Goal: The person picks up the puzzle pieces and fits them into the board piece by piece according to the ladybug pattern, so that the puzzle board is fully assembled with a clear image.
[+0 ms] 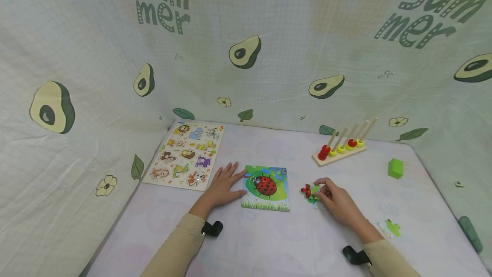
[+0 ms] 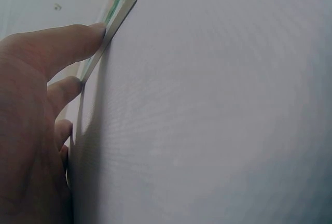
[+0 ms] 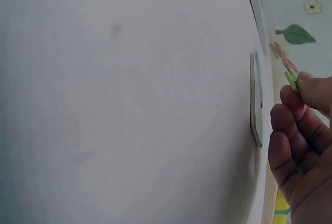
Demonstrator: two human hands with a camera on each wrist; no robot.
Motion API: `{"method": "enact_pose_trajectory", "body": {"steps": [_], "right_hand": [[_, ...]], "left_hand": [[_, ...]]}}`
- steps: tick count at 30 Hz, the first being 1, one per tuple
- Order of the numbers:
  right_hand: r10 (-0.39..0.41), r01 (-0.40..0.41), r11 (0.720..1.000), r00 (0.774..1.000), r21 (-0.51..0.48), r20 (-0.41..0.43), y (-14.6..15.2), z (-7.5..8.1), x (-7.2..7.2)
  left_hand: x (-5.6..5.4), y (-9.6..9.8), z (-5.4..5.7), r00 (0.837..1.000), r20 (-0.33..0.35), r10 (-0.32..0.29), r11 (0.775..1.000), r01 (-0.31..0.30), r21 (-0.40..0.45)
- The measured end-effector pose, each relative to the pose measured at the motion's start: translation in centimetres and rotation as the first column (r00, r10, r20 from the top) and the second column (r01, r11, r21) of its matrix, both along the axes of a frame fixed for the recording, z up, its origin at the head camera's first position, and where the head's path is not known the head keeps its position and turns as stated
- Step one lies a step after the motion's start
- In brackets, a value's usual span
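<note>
A square ladybug jigsaw puzzle (image 1: 265, 187) with a green grassy picture lies flat at the middle of the table. My left hand (image 1: 223, 187) is spread at its left side, with thumb and fingertips touching the edge; the left wrist view also shows this hand (image 2: 36, 89) against a thin board's edge. To the right of the puzzle, my right hand (image 1: 336, 202) pinches a red and green puzzle piece (image 1: 307, 190) between thumb and fingers. That piece (image 3: 290, 73) looks thin and raised in the right wrist view. Below it, a green and pale patch is partly hidden by the hand.
An animal peg board (image 1: 184, 155) lies at the back left. At the back right stands a wooden peg stand (image 1: 342, 156) with red and yellow beads, and a green block (image 1: 395, 168) is right of it. Another green puzzle piece (image 1: 393, 227) lies near the right forearm.
</note>
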State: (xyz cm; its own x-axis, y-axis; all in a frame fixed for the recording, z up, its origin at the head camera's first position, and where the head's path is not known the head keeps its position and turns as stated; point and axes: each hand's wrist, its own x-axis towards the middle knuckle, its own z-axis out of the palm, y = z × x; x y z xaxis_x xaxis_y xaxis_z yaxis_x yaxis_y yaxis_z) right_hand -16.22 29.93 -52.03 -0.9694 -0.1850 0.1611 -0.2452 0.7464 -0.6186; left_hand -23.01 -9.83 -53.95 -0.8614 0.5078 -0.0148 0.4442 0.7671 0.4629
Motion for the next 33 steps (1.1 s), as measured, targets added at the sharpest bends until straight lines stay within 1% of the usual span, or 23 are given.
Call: {"method": "enact_pose_trajectory", "body": {"steps": [3,6,13,19,23,29,33], "right_hand": [[0.011,-0.011,1.0,0.999,-0.006,0.032,-1.1,0.2,-0.3],[0.03,-0.03,0.999,0.999,-0.018,0.042,-2.2,0.2,-0.7],[0.099,-0.1,0.993,0.995,-0.065,-0.01,-4.4,-0.1,-1.4],[0.141,-0.14,0.987,0.99,-0.076,0.005,-5.8,-0.2,-2.0],[0.139,-0.137,0.988,0.99,-0.077,0.026,-6.7,-0.2,-2.3],[0.107,-0.102,0.992,0.991,-0.072,0.079,-7.9,-0.1,-2.6],[0.1,-0.093,0.993,0.991,-0.078,0.094,-8.5,-0.1,-2.7]], "left_hand": [[0.0,0.0,0.0,1.0,0.004,0.002,1.0,-0.002,-0.008],[0.0,0.0,0.0,1.0,0.004,0.003,1.0,-0.003,-0.011],[0.1,-0.1,0.3,1.0,0.007,0.001,1.0,-0.001,0.006],[0.1,-0.2,0.3,1.0,0.005,-0.002,1.0,0.002,0.006],[0.1,-0.1,0.2,1.0,0.009,0.004,1.0,-0.004,0.003],[0.0,-0.1,0.1,1.0,0.009,-0.001,1.0,0.0,0.008],[0.1,-0.1,0.0,1.0,0.008,-0.001,1.0,0.001,0.005]]}}
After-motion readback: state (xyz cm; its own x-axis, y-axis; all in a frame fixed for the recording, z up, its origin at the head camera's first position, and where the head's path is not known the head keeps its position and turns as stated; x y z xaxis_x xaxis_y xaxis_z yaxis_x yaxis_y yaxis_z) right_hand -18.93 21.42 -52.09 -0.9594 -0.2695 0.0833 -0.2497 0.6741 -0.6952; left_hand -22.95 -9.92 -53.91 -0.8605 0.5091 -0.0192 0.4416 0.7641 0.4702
